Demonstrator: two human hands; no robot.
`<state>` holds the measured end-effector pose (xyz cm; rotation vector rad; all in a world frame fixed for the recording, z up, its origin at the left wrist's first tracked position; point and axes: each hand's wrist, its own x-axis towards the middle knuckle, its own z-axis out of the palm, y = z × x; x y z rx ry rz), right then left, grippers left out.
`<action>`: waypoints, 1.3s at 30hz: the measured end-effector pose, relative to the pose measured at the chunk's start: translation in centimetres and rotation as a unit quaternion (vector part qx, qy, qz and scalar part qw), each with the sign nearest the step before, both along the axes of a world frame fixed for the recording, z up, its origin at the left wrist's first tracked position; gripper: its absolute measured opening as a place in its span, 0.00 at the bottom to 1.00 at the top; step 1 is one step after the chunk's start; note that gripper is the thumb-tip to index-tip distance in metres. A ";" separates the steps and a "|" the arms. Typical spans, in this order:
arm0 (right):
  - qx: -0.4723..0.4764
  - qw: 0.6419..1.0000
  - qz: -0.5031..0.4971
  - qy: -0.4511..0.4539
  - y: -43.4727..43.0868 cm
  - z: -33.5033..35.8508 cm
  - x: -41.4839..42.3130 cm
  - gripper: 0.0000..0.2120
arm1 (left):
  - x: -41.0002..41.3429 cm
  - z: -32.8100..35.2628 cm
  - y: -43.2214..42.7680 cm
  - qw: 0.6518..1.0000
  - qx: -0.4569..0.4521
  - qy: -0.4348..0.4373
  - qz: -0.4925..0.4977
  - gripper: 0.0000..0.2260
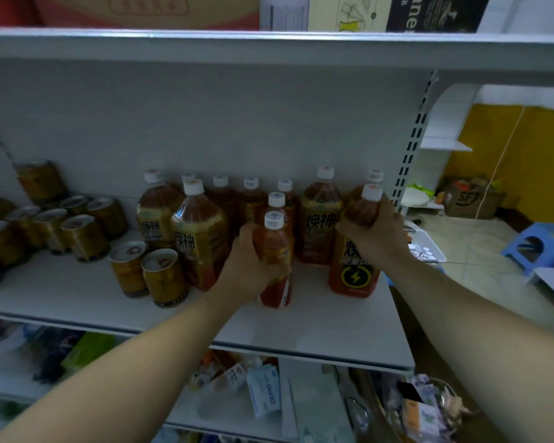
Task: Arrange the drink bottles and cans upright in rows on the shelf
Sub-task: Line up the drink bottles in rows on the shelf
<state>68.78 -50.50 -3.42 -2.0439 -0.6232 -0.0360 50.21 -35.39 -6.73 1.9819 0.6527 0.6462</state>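
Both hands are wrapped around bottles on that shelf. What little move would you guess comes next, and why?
Probably sliding both bottles back. The left hand grips a small bottle and the right hand a big bottle; both stand upright nearer the shelf edge than the rows behind, so easing them back would likely close the lines.

Two bare forearms reach up from the lower corners toward the white shelf (pixel 301 340), and no sleeve, cuff, watch, band or glove shows anywhere along them. The left hand (pixel 247 266) ends its arm above the shelf's front edge, with unadorned knuckles and no ring on the fingers that show. The right hand (pixel 376 231), nearer the shelf's right end, is likewise bare, its wrist plain and uncovered.
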 end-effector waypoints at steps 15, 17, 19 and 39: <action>-0.016 1.000 -0.007 -0.004 0.1 -0.3 0.0 0.43 | 0.4 -0.7 0.7 0.999 -0.042 0.019 -0.018 0.40; -0.021 1.000 -0.009 -0.003 0.1 -0.3 -0.1 0.43 | 0.2 -0.1 0.8 0.998 -0.045 0.035 -0.037 0.42; -0.026 1.000 -0.009 -0.002 0.0 -0.2 -0.2 0.44 | -0.2 0.7 0.9 0.996 -0.049 0.047 -0.058 0.41; -0.054 0.977 0.065 -0.195 11.8 5.9 -14.0 0.37 | -15.9 5.7 15.3 0.982 0.122 0.146 0.019 0.31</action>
